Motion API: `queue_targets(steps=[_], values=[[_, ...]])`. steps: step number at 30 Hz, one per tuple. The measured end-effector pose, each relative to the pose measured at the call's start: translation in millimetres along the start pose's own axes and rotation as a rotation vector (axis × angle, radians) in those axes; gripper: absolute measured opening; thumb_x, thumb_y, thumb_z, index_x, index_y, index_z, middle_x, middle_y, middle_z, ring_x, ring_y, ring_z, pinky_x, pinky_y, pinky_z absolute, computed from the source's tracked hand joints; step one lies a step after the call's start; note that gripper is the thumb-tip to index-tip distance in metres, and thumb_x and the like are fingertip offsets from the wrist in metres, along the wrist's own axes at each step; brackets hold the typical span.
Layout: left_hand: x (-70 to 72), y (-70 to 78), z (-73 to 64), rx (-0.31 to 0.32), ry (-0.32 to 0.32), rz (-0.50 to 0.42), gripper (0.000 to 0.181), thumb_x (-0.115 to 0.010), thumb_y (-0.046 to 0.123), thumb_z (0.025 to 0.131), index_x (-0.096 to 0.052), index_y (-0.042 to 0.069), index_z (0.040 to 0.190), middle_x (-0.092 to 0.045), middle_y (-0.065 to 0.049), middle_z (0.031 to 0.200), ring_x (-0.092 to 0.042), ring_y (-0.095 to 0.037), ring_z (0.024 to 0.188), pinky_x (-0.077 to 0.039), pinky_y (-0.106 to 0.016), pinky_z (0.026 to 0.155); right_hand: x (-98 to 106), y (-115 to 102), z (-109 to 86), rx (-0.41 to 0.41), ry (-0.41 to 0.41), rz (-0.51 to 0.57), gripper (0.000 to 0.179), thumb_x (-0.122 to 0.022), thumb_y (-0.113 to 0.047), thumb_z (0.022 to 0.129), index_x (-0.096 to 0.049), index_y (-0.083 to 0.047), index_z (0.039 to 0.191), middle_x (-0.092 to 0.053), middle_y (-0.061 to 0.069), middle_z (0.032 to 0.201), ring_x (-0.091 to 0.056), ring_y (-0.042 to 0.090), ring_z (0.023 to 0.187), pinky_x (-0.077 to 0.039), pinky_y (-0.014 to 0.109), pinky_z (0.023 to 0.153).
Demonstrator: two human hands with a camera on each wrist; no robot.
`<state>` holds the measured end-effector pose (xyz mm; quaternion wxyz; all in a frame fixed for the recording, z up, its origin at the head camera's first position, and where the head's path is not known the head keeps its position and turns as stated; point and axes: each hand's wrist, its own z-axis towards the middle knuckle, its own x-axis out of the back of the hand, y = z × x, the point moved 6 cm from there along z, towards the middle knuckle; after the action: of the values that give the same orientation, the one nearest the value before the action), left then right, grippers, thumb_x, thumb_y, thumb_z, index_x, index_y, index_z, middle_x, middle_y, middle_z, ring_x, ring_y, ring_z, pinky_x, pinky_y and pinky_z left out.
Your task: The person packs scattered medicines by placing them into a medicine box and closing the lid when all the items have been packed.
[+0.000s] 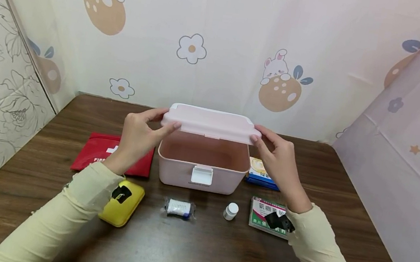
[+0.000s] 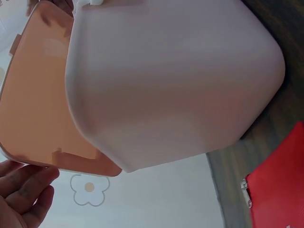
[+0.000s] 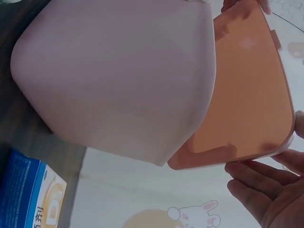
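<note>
A pale pink storage box (image 1: 175,174) with a white front latch (image 1: 202,175) stands on the table, its hollow visible under the raised lid (image 1: 213,123). My left hand (image 1: 139,137) grips the lid's left end, with the thumb on the front edge. At the opposite end my right hand (image 1: 279,158) pinches the lid in the same way. Both wrist views show the lid's orange-brown underside (image 2: 38,95) tilted up beside the box wall (image 3: 118,80), with fingers at its edge.
Left of the box lie a red first-aid pouch (image 1: 140,167) and a yellow case (image 1: 127,211). In front are a wrapped white roll (image 1: 179,208) and a white bottle (image 1: 230,211). On the right sit a green-and-white medicine box (image 1: 258,220) and blue-and-white boxes (image 1: 261,178). A patterned curtain (image 1: 226,70) hangs behind.
</note>
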<state>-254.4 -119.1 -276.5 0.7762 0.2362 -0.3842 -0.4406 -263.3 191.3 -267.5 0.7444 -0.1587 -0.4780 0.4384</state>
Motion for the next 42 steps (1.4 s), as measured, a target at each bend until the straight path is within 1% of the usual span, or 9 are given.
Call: queue_targets(steps=[7,10,14,19,25,29,35,40,42], values=[[4.2,5.9,11.2,-0.009,-0.009,0.021,0.05,-0.082,0.029,0.085,-0.071,-0.003,0.12,-0.074,-0.016,0.105,-0.071,-0.026,0.096,-0.056,-0.042,0.084,2.4,-5.8,8.0,0.009,0.051,0.001,0.036,-0.063,-0.016,0.1,-0.064,0.005,0.129,-0.068,0.022,0.121,-0.068,0.032,0.105,-0.052,0.044,0.092],[4.1,6.0,15.5,0.006,-0.032,0.032,0.05,-0.082,0.029,0.086,-0.07,-0.002,0.123,-0.074,-0.016,0.107,-0.071,-0.028,0.097,-0.056,-0.042,0.086,3.5,-6.1,10.9,-0.003,0.074,0.001,0.035,-0.063,-0.018,0.1,-0.064,0.004,0.128,-0.069,0.021,0.118,-0.069,0.031,0.102,-0.054,0.03,0.09],[3.3,5.2,18.7,0.034,-0.053,0.046,0.051,-0.082,0.028,0.086,-0.068,-0.003,0.125,-0.073,-0.018,0.109,-0.07,-0.029,0.097,-0.056,-0.043,0.087,3.9,-5.2,12.0,-0.054,0.089,0.017,0.038,-0.062,-0.021,0.101,-0.057,0.007,0.126,-0.069,0.023,0.116,-0.067,0.03,0.099,-0.048,0.013,0.085],[3.7,8.0,26.2,0.034,-0.049,0.064,0.05,-0.081,0.029,0.086,-0.07,-0.004,0.121,-0.074,-0.017,0.103,-0.07,-0.028,0.091,-0.056,-0.041,0.082,5.5,-5.4,15.4,-0.123,0.067,0.018,0.041,-0.06,-0.029,0.102,-0.049,0.005,0.123,-0.065,0.024,0.119,-0.061,0.029,0.1,-0.049,0.028,0.086],[4.4,9.7,36.4,0.025,-0.06,0.08,0.046,-0.079,0.033,0.088,-0.073,-0.002,0.117,-0.075,-0.014,0.095,-0.068,-0.025,0.085,-0.053,-0.036,0.075,9.3,-6.6,22.7,-0.12,-0.026,0.025,0.048,-0.06,-0.033,0.102,-0.045,0.005,0.128,-0.061,0.026,0.128,-0.063,0.035,0.113,-0.049,0.051,0.098],[4.1,9.6,41.7,0.043,-0.075,0.088,0.044,-0.078,0.036,0.088,-0.075,0.0,0.113,-0.075,-0.013,0.092,-0.067,-0.024,0.084,-0.05,-0.034,0.073,11.4,-4.1,26.2,-0.107,-0.082,0.055,0.048,-0.063,-0.027,0.1,-0.044,0.005,0.131,-0.06,0.026,0.13,-0.063,0.035,0.116,-0.05,0.048,0.097],[4.6,11.4,47.9,0.09,-0.102,0.117,0.045,-0.074,0.042,0.091,-0.076,0.002,0.113,-0.073,-0.012,0.088,-0.063,-0.023,0.083,-0.047,-0.034,0.073,14.8,-2.1,34.0,-0.085,-0.067,0.048,0.046,-0.064,-0.025,0.1,-0.047,0.003,0.132,-0.064,0.024,0.126,-0.065,0.032,0.11,-0.053,0.031,0.091],[6.3,10.1,50.9,0.162,-0.174,0.066,0.051,-0.071,0.044,0.092,-0.071,0.002,0.122,-0.073,-0.013,0.105,-0.065,-0.024,0.096,-0.051,-0.037,0.086,16.8,-2.6,40.0,-0.07,-0.033,0.035,0.044,-0.064,-0.026,0.099,-0.049,0.003,0.13,-0.066,0.023,0.123,-0.068,0.033,0.107,-0.054,0.042,0.093],[7.5,7.4,50.7,0.194,-0.201,0.013,0.053,-0.071,0.042,0.093,-0.069,0.002,0.127,-0.072,-0.013,0.114,-0.066,-0.024,0.104,-0.052,-0.039,0.092,18.4,-3.1,42.3,-0.06,-0.007,0.027,0.044,-0.066,-0.026,0.098,-0.052,0.003,0.129,-0.068,0.022,0.119,-0.068,0.032,0.104,-0.055,0.036,0.092]])
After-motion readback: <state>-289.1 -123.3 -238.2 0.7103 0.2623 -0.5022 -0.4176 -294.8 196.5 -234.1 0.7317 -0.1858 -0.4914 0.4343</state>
